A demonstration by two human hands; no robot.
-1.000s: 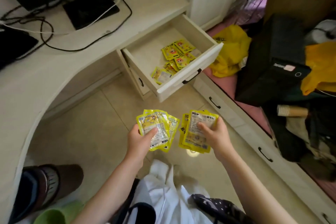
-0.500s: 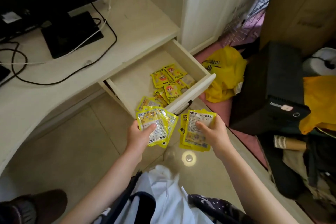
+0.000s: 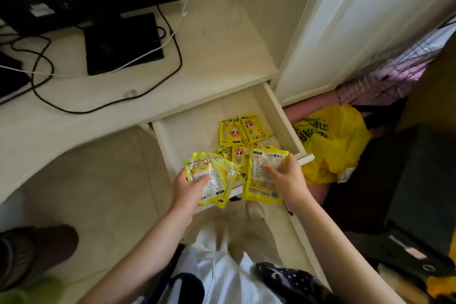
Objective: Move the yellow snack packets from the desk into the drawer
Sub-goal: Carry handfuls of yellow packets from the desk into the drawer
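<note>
From the head view, looking down: both hands are over the front edge of the open drawer (image 3: 286,116), each gripping a fan of packets. The left hand (image 3: 187,186) has its thumb pressed across the face of its yellow packets (image 3: 209,175), fingers curled underneath, several pouches splayed out like cards. The right hand (image 3: 286,177) pinches a second stack of packets (image 3: 261,180), thumb on top, fingers wrapped behind, backs facing up. The two bunches sit just beside each other, apart by a narrow gap, hanging above the drawer's front panel.

Inside the drawer lies a loose pile of packets (image 3: 237,131), already dropped in, clustered toward the right half of the floor, the nearest ones just beyond the right hand's stack.

The pouches are flat, glossy, crinkly foil rectangles, bright yellow. The ones in the drawer show a cartoon face with orange hair; the held ones show pale panels of fine print, too small to read, plus some large characters I can't make out for certain.

The drawer is pale, cream-painted wood with a faint grain, as is the desk (image 3: 222,61) above it. On the desk stands a black monitor base (image 3: 123,42), with black and white cables (image 3: 172,57) looping around it. Right of the drawer slumps a yellow plastic bag (image 3: 333,145) with black lettering, crumpled.
</note>
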